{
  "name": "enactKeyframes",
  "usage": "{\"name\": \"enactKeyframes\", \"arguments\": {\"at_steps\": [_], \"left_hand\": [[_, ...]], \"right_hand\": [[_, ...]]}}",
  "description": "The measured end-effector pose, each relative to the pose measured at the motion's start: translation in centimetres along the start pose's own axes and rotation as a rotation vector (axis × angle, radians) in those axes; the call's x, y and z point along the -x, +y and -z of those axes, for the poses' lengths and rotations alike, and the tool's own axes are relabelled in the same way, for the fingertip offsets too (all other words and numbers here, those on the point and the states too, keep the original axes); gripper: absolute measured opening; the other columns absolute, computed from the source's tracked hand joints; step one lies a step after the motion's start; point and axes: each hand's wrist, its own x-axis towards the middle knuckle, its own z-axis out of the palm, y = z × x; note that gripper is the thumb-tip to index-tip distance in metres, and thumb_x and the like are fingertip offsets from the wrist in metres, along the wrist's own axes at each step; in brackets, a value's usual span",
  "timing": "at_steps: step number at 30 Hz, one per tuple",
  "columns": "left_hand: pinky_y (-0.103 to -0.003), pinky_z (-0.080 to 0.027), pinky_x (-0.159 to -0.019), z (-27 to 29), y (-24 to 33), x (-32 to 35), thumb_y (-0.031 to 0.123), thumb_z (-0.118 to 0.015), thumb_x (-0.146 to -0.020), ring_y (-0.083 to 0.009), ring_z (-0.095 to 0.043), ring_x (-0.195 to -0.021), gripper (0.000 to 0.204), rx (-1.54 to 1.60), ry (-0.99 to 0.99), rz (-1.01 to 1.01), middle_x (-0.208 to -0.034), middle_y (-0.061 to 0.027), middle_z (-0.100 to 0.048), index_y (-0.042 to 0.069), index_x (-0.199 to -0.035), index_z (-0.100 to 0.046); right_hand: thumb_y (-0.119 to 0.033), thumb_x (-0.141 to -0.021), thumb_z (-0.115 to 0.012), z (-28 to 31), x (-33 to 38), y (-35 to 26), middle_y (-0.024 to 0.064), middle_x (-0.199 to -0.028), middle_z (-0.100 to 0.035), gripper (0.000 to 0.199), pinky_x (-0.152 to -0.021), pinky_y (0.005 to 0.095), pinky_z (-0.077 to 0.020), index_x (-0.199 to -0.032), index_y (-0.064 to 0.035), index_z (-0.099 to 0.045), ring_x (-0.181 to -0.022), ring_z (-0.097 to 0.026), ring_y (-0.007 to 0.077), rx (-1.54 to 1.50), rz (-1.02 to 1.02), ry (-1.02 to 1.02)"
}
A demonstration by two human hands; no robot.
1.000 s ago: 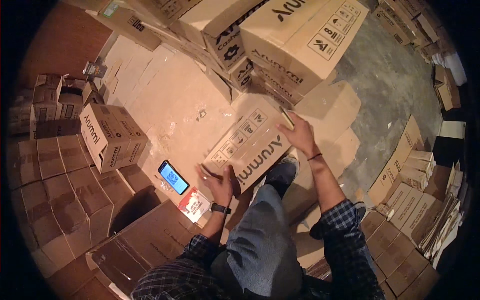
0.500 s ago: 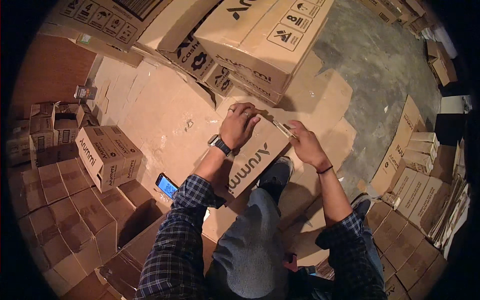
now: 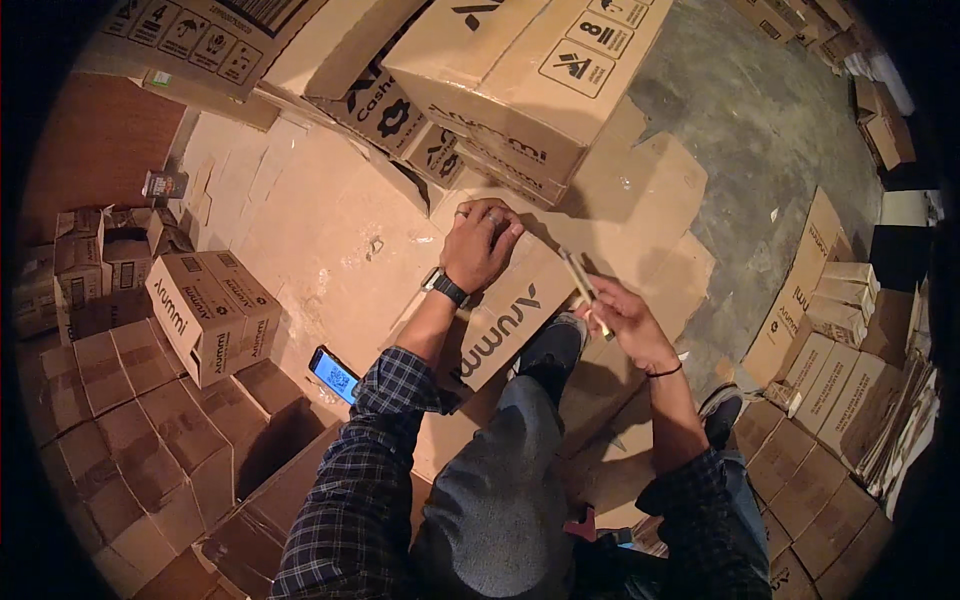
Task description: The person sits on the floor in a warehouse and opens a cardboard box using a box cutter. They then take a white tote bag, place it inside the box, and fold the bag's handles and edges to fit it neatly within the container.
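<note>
Tool drawn back from the box's far right corner

Nearest, a bent leg (image 3: 490,490) ends in a dark shoe (image 3: 552,350) just beside the box (image 3: 512,318), at its right-hand side. The box lies on the cardboard sheet (image 3: 280,215), between the sheet's left and right edges.

The right hand (image 3: 630,325) has come back toward the body over the last half second, its fingers closed around a slim yellowish tool (image 3: 575,272), now turned more upright. Whether the tip touches the box cannot be told.

The left hand (image 3: 478,250) has hardly shifted; its fingers curl over the box's far end. The box has stayed in place too, so that hand seems to steady it while only the tool moves.

Farther left, a lit phone (image 3: 333,375) lies near the sheet's left edge, by a printed carton (image 3: 210,315). Big cartons (image 3: 500,75) stand toward the sheet's far edge; beyond its ragged right edge shows grey floor (image 3: 740,130).
</note>
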Motion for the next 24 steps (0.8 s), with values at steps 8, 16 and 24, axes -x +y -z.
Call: {"name": "enactKeyframes", "arguments": {"at_steps": [8, 16, 24], "left_hand": [[-0.041, -0.042, -0.090, 0.0, 0.2, 0.0, 0.025, -0.063, -0.087, -0.0332, -0.054, -0.101, 0.020, 0.042, 0.008, -0.002, -0.106, -0.0115, -0.061, 0.007, -0.095, -0.066], [-0.043, -0.045, -0.086, -0.4, -0.4, -0.2, 0.029, -0.063, -0.089, -0.0337, -0.052, -0.101, 0.019, 0.053, 0.006, -0.016, -0.104, -0.0091, -0.060, 0.011, -0.096, -0.066], [-0.042, -0.044, -0.085, -0.2, -0.8, -1.5, 0.023, -0.066, -0.087, -0.0338, -0.050, -0.098, 0.019, -0.029, -0.136, -0.033, -0.100, -0.0094, -0.059, 0.005, -0.092, -0.063]], "right_hand": [[-0.013, -0.095, -0.061, 0.2, -1.3, 1.6, -0.0047, -0.062, -0.050, 0.020, -0.049, 0.0196, -0.0270, -0.078, -0.0075, -0.051, -0.055, -0.037, 0.0018, 0.068, 0.097, 0.289], [-0.023, -0.090, -0.070, 1.3, -2.1, 2.3, -0.0048, -0.060, -0.045, 0.036, -0.050, 0.0217, -0.0274, -0.065, -0.0082, -0.047, -0.056, -0.037, 0.0026, 0.348, 0.081, 0.414], [-0.041, -0.090, -0.060, 1.4, -5.2, -1.3, 0.0116, -0.083, -0.069, 0.029, -0.072, 0.0396, -0.0513, -0.102, -0.0165, -0.071, -0.082, -0.067, 0.0310, 0.913, 0.167, 0.295]]}}
